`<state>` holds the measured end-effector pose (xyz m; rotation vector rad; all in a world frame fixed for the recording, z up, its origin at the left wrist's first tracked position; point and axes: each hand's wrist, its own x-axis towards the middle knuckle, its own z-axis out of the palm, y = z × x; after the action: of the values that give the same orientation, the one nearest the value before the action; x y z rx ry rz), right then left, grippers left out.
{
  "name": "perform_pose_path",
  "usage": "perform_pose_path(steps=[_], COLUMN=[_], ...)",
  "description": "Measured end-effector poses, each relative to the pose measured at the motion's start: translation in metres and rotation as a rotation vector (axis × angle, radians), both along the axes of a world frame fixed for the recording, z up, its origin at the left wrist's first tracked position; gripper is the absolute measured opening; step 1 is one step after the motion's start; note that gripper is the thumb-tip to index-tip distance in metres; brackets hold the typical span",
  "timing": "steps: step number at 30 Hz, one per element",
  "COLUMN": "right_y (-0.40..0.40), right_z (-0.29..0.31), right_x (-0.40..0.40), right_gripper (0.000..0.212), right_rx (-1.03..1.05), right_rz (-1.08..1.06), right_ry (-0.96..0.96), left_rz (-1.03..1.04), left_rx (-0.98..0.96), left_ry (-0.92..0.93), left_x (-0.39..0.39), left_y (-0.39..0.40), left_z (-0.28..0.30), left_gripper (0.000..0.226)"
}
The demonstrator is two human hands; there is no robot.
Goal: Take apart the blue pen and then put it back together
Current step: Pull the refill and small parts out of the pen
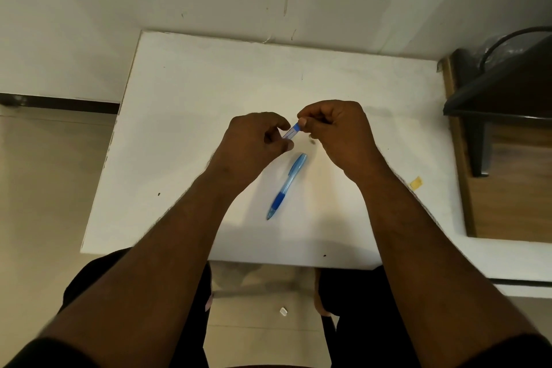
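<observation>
a white rectangular table (185,116) is seen against a pale wall, with bare surface left on all sides of the work. one translucent blue pen (286,187) lies mid-table; one short blue-and-clear pen piece (291,131) (raised above it) is pinched between the left hand (254,140) and the right hand (337,128).

You see a white table (191,104), smudged grey near its far edge. Blue pen (287,186): translucent light blue barrel, darker solid blue grip. Small piece (291,131) between your hands: white with a blue end. Yellow scrap (416,182) at right. Beige floor (44,182).
</observation>
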<state>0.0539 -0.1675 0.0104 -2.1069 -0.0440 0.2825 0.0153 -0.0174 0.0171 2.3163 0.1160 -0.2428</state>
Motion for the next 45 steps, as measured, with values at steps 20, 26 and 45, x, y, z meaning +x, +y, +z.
perform_pose_path(steps=[20,26,45], right_y=[0.002,-0.006,0.038], right_z=[0.011,0.013,-0.033], right_x=[-0.001,0.004,-0.007], right_gripper=[0.011,0.011,0.027], right_rx=[0.279,0.329,-0.528], right_rz=[-0.077,-0.239,0.316], right_ry=[0.173,0.148,-0.161], left_rz=[0.127,0.241,0.467], left_rx=[-0.548,-0.605,-0.513], left_ry=[0.313,0.311,0.070], left_x=[0.001,0.003,0.005], left_y=[0.015,0.018,0.027], left_z=[0.005,0.002,-0.001], left_gripper=[0.010,0.016,0.018])
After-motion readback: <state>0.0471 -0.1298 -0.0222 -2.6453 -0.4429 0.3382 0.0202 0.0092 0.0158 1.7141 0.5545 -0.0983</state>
